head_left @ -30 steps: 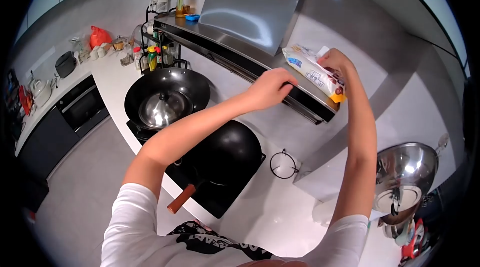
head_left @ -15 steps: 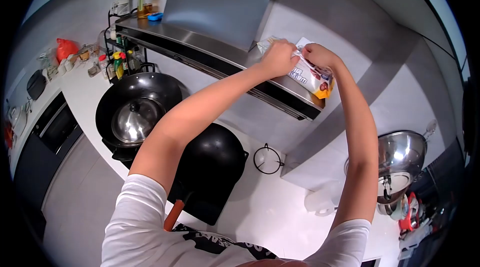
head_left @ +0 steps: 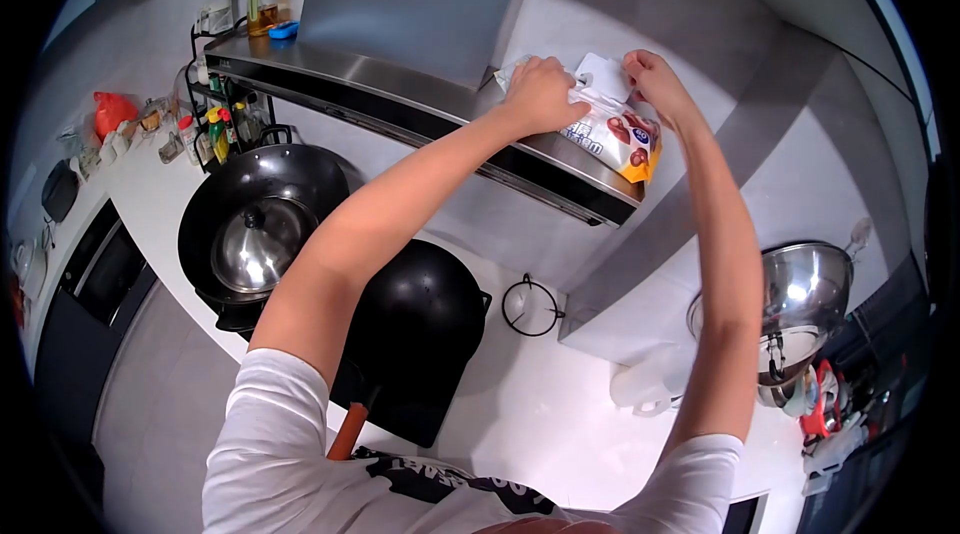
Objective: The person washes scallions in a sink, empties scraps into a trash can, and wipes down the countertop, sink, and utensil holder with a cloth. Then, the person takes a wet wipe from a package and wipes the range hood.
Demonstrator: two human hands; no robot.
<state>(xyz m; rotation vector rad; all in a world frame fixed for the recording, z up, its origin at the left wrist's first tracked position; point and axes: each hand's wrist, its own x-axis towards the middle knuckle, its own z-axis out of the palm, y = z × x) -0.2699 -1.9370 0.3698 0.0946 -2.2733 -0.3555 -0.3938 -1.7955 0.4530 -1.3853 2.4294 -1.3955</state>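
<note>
A soft white package (head_left: 610, 132) with brown pictures and a yellow corner lies on the steel top of the range hood (head_left: 400, 87). My left hand (head_left: 541, 97) rests over its left part, fingers curled on it and thumb reaching along its face. A white flap (head_left: 603, 77) stands up from the package between my hands. At the flap's right edge is my right hand (head_left: 655, 86), its fingers pressed together; what they hold, if anything, is too small to make out.
Below the hood are a black wok (head_left: 310, 174) with a steel lid (head_left: 258, 252) inside, and a black pan (head_left: 420, 304). A wire ring (head_left: 531, 306) lies on the counter (head_left: 540, 394). Steel bowls (head_left: 808, 284) stand right; an oil bottle (head_left: 262, 4) stands at the hood's left end.
My left hand has come over onto the package. My right hand has moved from the package's middle out to its right side, and more of the printed face shows. The view has shifted right.
</note>
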